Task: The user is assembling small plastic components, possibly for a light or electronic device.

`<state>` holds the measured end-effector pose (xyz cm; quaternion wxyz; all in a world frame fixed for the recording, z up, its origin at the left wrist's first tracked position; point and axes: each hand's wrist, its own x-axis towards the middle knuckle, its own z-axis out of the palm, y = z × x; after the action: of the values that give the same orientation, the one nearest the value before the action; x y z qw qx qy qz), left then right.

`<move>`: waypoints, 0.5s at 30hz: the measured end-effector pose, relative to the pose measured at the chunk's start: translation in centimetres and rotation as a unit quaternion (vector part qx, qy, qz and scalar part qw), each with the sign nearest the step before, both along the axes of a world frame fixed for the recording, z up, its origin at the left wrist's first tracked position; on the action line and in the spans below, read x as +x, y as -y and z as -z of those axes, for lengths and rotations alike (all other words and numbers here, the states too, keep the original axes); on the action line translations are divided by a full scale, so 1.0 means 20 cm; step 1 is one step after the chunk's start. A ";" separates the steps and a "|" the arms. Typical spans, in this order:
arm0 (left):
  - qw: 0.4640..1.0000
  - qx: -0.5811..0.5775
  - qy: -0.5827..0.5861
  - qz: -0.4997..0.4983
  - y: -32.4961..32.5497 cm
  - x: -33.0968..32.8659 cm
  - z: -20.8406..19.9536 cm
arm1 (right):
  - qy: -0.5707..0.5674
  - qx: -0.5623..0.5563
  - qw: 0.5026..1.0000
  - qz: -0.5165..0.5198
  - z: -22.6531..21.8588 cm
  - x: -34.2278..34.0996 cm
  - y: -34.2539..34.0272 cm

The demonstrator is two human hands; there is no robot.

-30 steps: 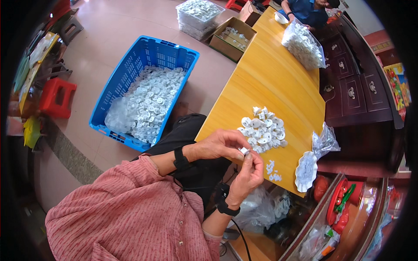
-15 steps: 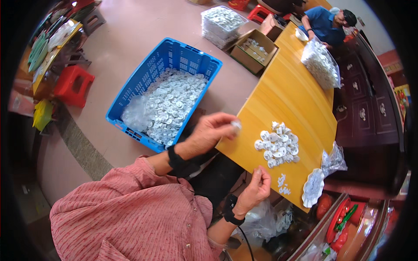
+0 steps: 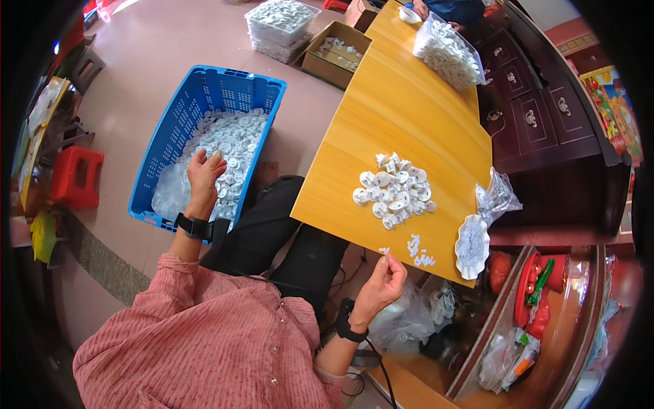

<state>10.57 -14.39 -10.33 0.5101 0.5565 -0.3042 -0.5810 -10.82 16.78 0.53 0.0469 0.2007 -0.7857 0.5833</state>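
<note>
Since the previous frame, the left hand (image 3: 204,178) has swung from the edge of the desk (image 3: 334,157) to the left of the frame, where its fingers are spread above the white round parts (image 3: 235,143) in the blue crate (image 3: 268,95). Lower centre, the right hand (image 3: 379,286) has thumb and forefinger close together, a small white piece (image 3: 384,250) just at their tips; whether they pinch it, I cannot tell. Right of centre, beyond those fingers, lies a white pile (image 3: 398,194).
</note>
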 end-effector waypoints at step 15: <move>0.835 -0.427 0.169 0.302 -0.55 -0.59 -0.59 | -0.180 0.167 0.969 0.024 0.03 -0.05 -0.02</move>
<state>-1.26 -3.35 1.46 0.4367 0.2528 -0.7568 -0.4155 -11.82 17.18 -0.13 0.1674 0.2880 -0.8554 0.3965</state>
